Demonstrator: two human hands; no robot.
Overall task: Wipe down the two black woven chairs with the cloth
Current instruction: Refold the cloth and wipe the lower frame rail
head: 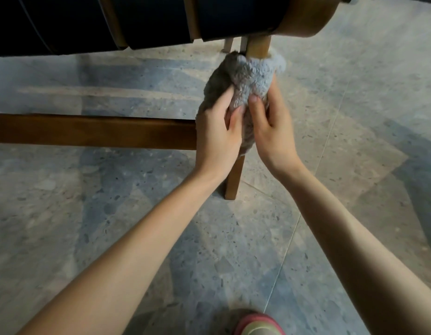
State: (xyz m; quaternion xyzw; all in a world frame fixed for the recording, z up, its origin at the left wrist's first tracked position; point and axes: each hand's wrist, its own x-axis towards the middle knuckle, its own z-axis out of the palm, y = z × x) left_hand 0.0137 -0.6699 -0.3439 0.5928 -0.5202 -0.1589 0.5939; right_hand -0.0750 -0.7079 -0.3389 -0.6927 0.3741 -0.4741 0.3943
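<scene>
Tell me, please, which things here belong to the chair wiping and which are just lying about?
In the job: grey cloth, gripped round the chair leg by the left hand and right hand; black woven seat; crossbar.
Not in the job: speckled floor; shoe at the bottom edge.

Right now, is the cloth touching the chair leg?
Touching. The head view shows the cloth wrapped around the chair leg, left hand and right hand gripping it.
</scene>
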